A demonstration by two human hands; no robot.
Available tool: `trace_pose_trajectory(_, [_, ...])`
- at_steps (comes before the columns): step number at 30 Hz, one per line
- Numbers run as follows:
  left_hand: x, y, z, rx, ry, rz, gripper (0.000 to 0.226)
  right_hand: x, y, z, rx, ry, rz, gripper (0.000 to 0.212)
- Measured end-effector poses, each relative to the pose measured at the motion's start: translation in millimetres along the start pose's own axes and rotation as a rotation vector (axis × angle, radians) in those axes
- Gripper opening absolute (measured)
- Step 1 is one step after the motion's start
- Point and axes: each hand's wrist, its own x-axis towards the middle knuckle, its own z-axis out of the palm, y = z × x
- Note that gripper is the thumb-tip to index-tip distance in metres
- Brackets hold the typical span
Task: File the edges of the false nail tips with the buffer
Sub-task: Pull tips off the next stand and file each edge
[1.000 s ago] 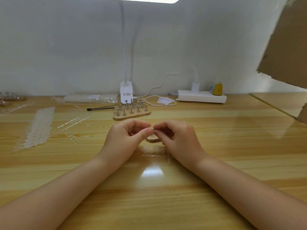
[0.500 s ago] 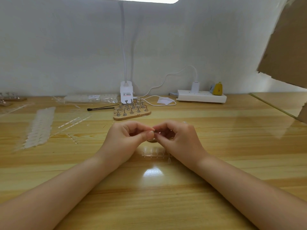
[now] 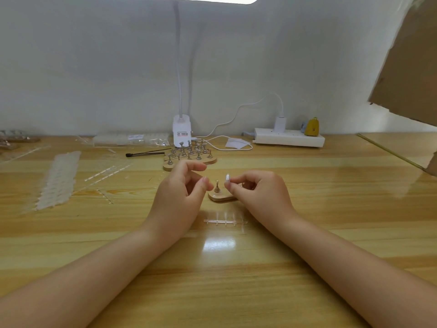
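near the middle of the bench [image 3: 307, 185], the right hand [image 3: 257, 192] pinches a clear nail tip [image 3: 227, 178] upright between thumb and forefinger, just beside a small wooden stand [image 3: 220, 196]. the left hand [image 3: 182, 192] hangs loosely curled, holding nothing.

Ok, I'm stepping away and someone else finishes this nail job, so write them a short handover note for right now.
Right hand: pinches one clear nail tip upright.
Left hand: holds nothing, fingers loosely curled, beside the small wooden stand with its bare metal peg.
A strip of clear tips lies in front of the stand; the wooden holder with many pegs sits behind it, and more tip strips lie far left.
No buffer can be made out.
Done: one tip in hand. Left: filing its edges, then the other tips.
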Motion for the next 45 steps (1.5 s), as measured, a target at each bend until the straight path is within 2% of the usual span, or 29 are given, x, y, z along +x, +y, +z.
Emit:
trace_pose_trajectory(5, [-0.9, 0.0, 1.3, 0.051, 0.002, 0.006, 0.019, 2.3, -1.5, 0.1, -0.263, -0.099, 0.061, 0.018])
trace_pose_trajectory(10, [-0.1, 0.3, -2.3, 0.137, -0.056, 0.060, 0.009, 1.6, -2.2, -0.6, -0.354, -0.114, 0.036, 0.025])
trace_pose_trajectory(16, [-2.0, 2.7, -3.5, 0.205, -0.083, 0.172, 0.041, 2.5, -5.3, -2.4, -0.407, -0.122, 0.013, 0.027])
trace_pose_trajectory(20, [-6.7, 10.3, 0.3, 0.405, -0.285, 0.354, 0.039, 2.7, -3.4, -1.1, -0.414, -0.136, -0.004, 0.028])
trace_pose_trajectory(22, [-10.3, 13.4, 3.0, 0.461, -0.402, 0.406, 0.047, 2.7, -2.2, -2.0, -0.392, -0.151, -0.020, 0.028])
trace_pose_trajectory(25, [-12.6, 15.7, 4.4, 0.525, -0.496, 0.480, 0.048, 2.6, -1.5, -5.0, -0.335, -0.144, -0.016, 0.027])
trace_pose_trajectory(28, [-13.3, 16.8, 4.9, 0.604, -0.461, 0.598, 0.031, 2.5, -1.9, -5.9, -0.296, -0.129, -0.001, 0.030])
trace_pose_trajectory(32, [-12.4, 17.2, 3.3, 0.680, -0.417, 0.660, 0.032, -0.9, -3.5, -7.6, -0.271, -0.078, -0.052, 0.047])
trace_pose_trajectory(35, [-10.7, 15.0, 2.1, 0.776, -0.373, 0.720, 0.029, -6.5, -5.0, -6.8, -0.268, -0.057, -0.150, 0.050])
trace_pose_trajectory(38, [-8.6, 11.6, -0.8, 0.747, -0.292, 0.649, 0.030, -8.5, -5.8, -5.9, -0.158, -0.080, -0.202, 0.046])
trace_pose_trajectory(40, [-6.7, 10.0, -4.0, 0.642, -0.226, 0.518, 0.029, -9.4, -7.9, -5.8, -0.120, -0.142, -0.239, 0.040])
trace_pose_trajectory(43, [-2.3, 2.1, -4.0, 0.437, -0.125, 0.317, 0.013, -11.0, -9.4, -4.4, -0.089, -0.227, -0.285, 0.024])
trace_pose_trajectory(45, [-0.8, -0.2, -3.0, 0.361, -0.133, 0.253, 0.018, -11.5, -8.9, -3.4, -0.084, -0.243, -0.306, 0.019])
